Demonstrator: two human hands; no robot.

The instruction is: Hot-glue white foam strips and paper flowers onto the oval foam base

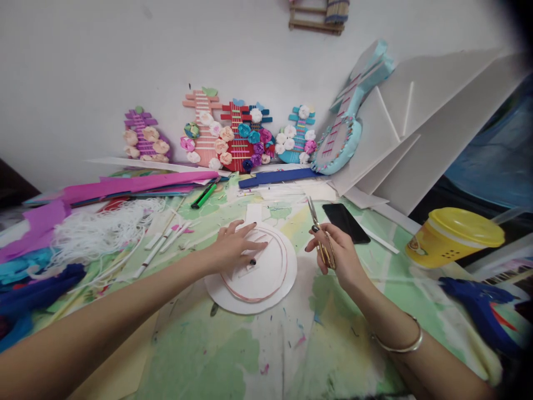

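My left hand (237,247) lies on a round white board (285,278), its fingers spread across the middle. A smaller white disc (254,286) sits on that board, with a thin reddish line around its edge. A white strip (254,212) sticks out from the board's far side. To the right, my right hand (337,250) is closed around the gold-coloured handles of a pair of scissors (313,214). The blades point up and away, apart from the board. A silver bangle circles the right wrist.
A black phone (346,223) lies beyond my right hand. On the right are a yellow lidded tub (453,236) and a blue glue gun (487,311). White cord (106,233), white sticks (156,253) and a green cutter (204,196) are on the left. Decorated paper instruments (239,141) lean against the wall.
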